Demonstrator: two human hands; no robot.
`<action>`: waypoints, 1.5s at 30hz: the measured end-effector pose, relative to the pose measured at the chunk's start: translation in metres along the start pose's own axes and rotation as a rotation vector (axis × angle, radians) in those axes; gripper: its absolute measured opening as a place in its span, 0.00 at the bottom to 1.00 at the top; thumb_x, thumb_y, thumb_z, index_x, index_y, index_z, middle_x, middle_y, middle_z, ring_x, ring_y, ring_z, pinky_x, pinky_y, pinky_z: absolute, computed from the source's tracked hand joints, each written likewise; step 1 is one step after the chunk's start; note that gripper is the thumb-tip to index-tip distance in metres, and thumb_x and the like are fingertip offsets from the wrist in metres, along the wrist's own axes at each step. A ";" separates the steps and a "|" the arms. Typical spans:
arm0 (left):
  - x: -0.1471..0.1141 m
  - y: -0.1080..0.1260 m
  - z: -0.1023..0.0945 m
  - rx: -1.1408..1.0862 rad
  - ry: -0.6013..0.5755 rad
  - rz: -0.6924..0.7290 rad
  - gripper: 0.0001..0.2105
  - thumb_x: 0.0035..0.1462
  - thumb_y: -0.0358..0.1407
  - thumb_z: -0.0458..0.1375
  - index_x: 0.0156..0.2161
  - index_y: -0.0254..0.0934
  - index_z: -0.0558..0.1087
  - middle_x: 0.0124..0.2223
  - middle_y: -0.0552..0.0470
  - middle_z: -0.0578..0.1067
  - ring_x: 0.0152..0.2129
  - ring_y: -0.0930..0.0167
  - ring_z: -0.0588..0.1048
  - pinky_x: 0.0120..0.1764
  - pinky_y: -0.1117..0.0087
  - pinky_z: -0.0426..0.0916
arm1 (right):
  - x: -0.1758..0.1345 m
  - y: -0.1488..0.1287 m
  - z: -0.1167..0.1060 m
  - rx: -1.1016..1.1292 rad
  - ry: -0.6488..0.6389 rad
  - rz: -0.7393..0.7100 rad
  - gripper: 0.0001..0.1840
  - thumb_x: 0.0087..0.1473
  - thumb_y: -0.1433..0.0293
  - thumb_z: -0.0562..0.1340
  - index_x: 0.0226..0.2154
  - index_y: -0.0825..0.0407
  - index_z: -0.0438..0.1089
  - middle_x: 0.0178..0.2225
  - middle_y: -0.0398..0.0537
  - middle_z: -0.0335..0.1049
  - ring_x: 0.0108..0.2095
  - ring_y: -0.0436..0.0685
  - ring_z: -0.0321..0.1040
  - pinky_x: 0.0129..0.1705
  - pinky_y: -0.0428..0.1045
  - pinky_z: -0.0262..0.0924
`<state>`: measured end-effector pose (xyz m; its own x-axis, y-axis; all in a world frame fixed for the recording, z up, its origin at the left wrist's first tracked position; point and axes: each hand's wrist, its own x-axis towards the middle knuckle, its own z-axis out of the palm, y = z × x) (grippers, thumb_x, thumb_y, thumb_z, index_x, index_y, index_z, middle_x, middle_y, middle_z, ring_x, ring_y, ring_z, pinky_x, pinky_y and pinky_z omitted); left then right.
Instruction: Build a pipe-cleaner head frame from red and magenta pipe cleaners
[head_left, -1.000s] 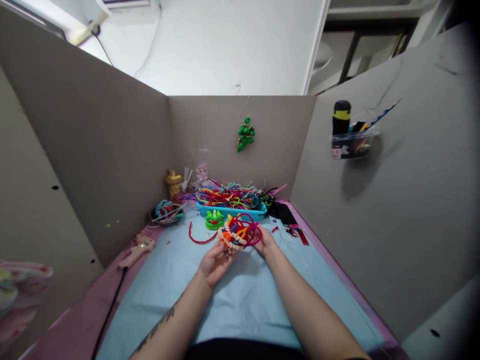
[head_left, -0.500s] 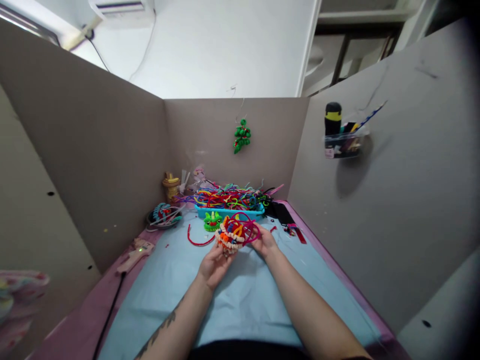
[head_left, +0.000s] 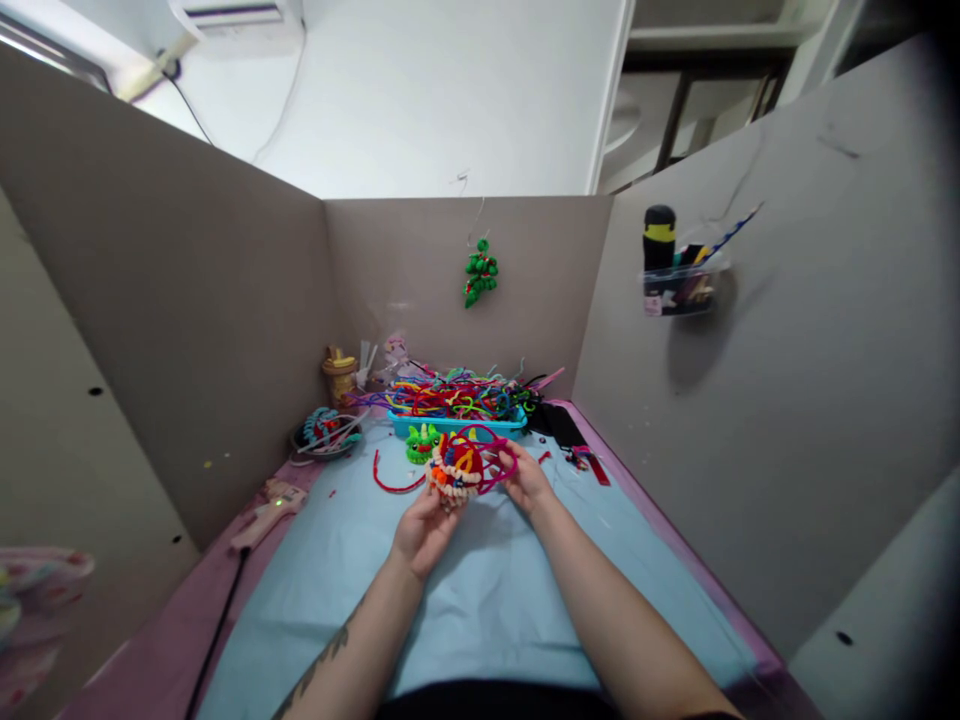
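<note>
Over the blue table cover I hold a pipe-cleaner craft (head_left: pixel 454 472), a rounded piece in orange, cream, red, yellow and a little blue. My left hand (head_left: pixel 424 532) is closed around its lower left side, palm turned up. Several long magenta pipe cleaners (head_left: pixel 496 462) loop out from its right side. My right hand (head_left: pixel 527 482) pinches these at the right, its fingertips partly hidden behind the loops. Just behind the craft, a green pipe-cleaner creature head (head_left: pixel 421 443) rests on the cover. A curved red pipe cleaner (head_left: pixel 391 488) lies to its left.
A blue tray (head_left: pixel 405 425) heaped with colourful pipe cleaners stands at the back. Left are a dark bowl (head_left: pixel 307 443), a brown cup (head_left: pixel 341 380) and a pink glue gun (head_left: pixel 266 515) with a cord. A black phone-like slab (head_left: pixel 562 425) lies right. Grey panels (head_left: pixel 480 330) enclose the table.
The craft has tilted slightly in my hands, showing more of its red and orange front. Both hands keep their hold. The whole view has shifted a little.
</note>
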<state>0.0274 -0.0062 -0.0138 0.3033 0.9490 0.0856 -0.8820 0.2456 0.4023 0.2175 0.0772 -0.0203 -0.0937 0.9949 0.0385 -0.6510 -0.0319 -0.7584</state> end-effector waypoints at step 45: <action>-0.001 0.007 0.001 0.029 -0.032 0.120 0.28 0.55 0.21 0.49 0.59 0.46 0.58 0.52 0.50 0.73 0.51 0.69 0.69 0.58 0.62 0.56 | 0.001 0.012 0.001 -0.216 0.193 -0.071 0.09 0.37 0.76 0.65 0.25 0.53 0.66 0.20 0.44 0.72 0.24 0.56 0.73 0.19 0.43 0.60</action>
<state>0.0209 -0.0051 -0.0102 0.2082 0.9644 0.1633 -0.9018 0.1247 0.4137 0.2088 0.0773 -0.0292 0.1046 0.9944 -0.0119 -0.4737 0.0393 -0.8798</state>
